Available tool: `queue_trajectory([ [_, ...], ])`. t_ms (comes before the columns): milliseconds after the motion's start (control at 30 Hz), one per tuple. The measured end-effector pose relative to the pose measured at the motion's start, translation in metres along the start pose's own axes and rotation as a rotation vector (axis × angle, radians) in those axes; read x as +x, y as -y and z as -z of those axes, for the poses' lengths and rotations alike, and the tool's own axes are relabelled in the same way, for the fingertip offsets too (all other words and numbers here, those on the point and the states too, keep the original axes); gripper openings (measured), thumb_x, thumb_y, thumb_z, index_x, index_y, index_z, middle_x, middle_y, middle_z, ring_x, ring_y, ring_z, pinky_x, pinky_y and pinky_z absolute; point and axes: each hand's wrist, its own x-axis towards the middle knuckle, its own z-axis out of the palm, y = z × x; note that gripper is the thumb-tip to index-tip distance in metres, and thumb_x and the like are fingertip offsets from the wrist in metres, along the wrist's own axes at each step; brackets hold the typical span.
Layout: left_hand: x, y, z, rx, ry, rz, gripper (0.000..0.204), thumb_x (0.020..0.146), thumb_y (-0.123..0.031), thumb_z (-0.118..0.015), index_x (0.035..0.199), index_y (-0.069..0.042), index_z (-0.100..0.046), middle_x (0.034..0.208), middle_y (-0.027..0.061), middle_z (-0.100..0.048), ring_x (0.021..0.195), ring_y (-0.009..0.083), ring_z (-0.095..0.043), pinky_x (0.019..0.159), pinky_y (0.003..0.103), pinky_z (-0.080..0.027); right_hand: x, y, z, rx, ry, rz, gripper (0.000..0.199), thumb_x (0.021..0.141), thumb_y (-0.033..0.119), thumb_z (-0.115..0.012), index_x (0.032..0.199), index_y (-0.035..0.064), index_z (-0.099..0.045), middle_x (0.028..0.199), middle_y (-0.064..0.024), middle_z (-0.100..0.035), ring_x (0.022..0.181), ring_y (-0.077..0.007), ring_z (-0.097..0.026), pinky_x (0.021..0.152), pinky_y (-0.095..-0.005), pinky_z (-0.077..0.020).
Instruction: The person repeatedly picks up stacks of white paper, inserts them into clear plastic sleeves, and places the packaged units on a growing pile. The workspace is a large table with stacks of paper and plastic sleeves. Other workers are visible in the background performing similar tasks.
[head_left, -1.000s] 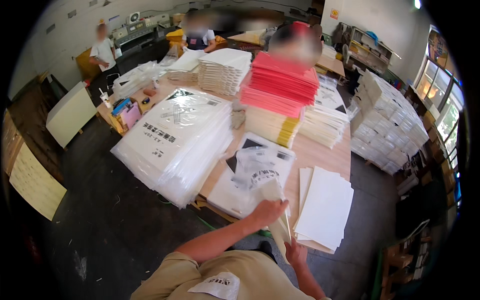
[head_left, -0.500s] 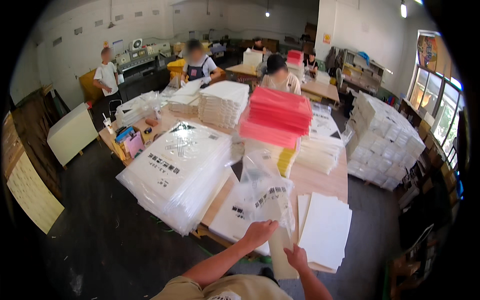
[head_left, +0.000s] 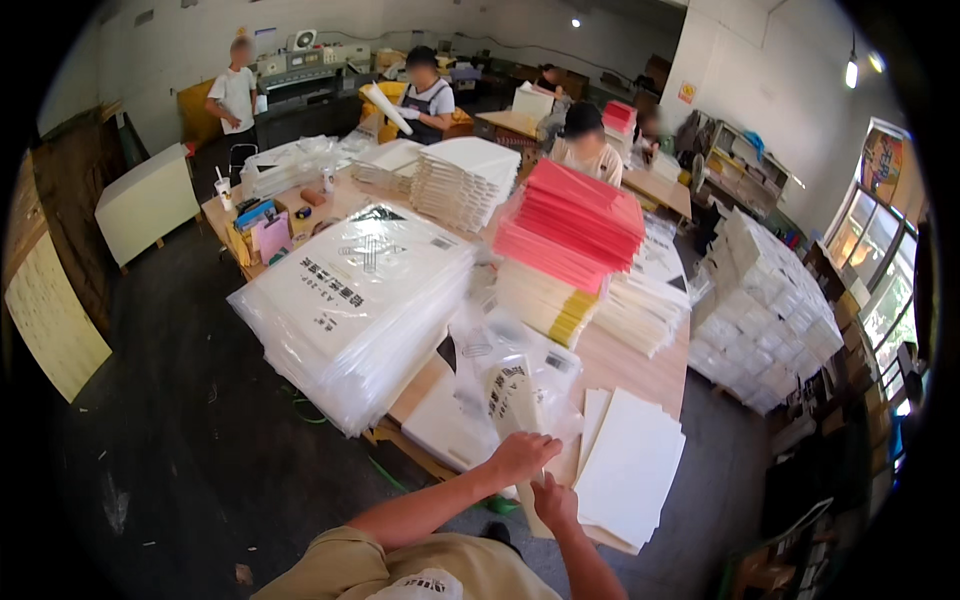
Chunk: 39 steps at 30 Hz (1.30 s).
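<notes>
My left hand (head_left: 522, 455) grips the lower edge of a clear plastic bag (head_left: 510, 372) with printed marks, lifted above the table's near edge and blurred. Just below it, my right hand (head_left: 553, 501) pinches the bottom of the same bag. Under them lies a flat stack of bagged sheets (head_left: 442, 425). To the right sits a stack of plain white sheets (head_left: 633, 465). A big pile of clear printed bags (head_left: 355, 300) lies to the left on the wooden table (head_left: 640, 372).
Red sheets (head_left: 572, 225) top a yellow-edged stack; white paper stacks (head_left: 465, 180) stand behind. White boxes (head_left: 765, 310) are piled at the right. Three people work at the far end near a cutting machine (head_left: 305, 75). Dark floor (head_left: 190, 430) lies to the left.
The bag has been lifted up off the flat stack and both hands have moved with it. The view has tilted up, showing more of the room.
</notes>
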Motion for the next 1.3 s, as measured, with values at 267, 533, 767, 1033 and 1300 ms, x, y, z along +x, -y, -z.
queue_trajectory([
  [267,-0.010,-0.062,-0.043,-0.142,0.292,-0.362,0.010,0.082,-0.014,-0.054,0.092,-0.011,-0.055,0.083,0.0037,-0.061,0.081,0.0229,-0.065,0.073,0.036,-0.050,-0.008,-0.019,-0.031,0.060,-0.006,0.043,0.029,0.093,0.031,-0.057,0.110,0.0072,-0.062,0.094,-0.0239,-0.068,0.085,-0.0382,-0.067,0.071,-0.0532,-0.0520],
  [533,-0.029,-0.097,-0.049,-0.023,0.263,-0.469,0.010,0.085,-0.015,-0.052,0.092,-0.011,-0.058,0.076,0.0058,-0.060,0.075,0.0240,-0.066,0.067,0.039,-0.053,0.019,-0.037,-0.064,-0.062,0.217,0.014,0.032,0.093,0.034,-0.057,0.109,0.0075,-0.065,0.102,-0.0245,-0.067,0.094,-0.0388,-0.065,0.078,-0.0529,-0.0513],
  [767,-0.050,-0.075,-0.035,-0.254,0.216,-0.387,0.041,0.084,-0.036,-0.064,0.116,-0.011,-0.058,0.104,0.0104,-0.060,0.099,0.0299,-0.059,0.087,0.048,-0.045,0.058,0.005,-0.049,0.072,0.363,-0.404,0.047,0.091,0.048,-0.057,0.116,0.0092,-0.066,0.112,-0.0220,-0.066,0.106,-0.0408,-0.061,0.091,-0.0515,-0.0476],
  [1033,-0.105,-0.025,-0.014,-0.019,0.021,0.167,0.062,0.071,-0.029,-0.080,0.126,-0.012,-0.057,0.120,0.0080,-0.054,0.110,0.0276,-0.054,0.091,0.043,-0.042,0.066,-0.026,-0.085,0.263,-0.059,-0.119,0.042,0.089,0.044,-0.062,0.092,0.0018,-0.065,0.077,-0.0266,-0.065,0.074,-0.0477,-0.063,0.065,-0.0541,-0.0487],
  [1300,-0.099,-0.012,-0.007,-0.009,-0.197,0.094,0.018,0.074,-0.003,-0.067,0.090,-0.010,-0.067,0.084,0.0022,-0.062,0.079,0.0215,-0.063,0.071,0.035,-0.048,0.055,-0.034,-0.093,0.376,-0.154,-0.002,0.036,0.089,0.042,-0.063,0.086,0.0060,-0.066,0.077,-0.0204,-0.064,0.074,-0.0372,-0.064,0.064,-0.0469,-0.0501],
])
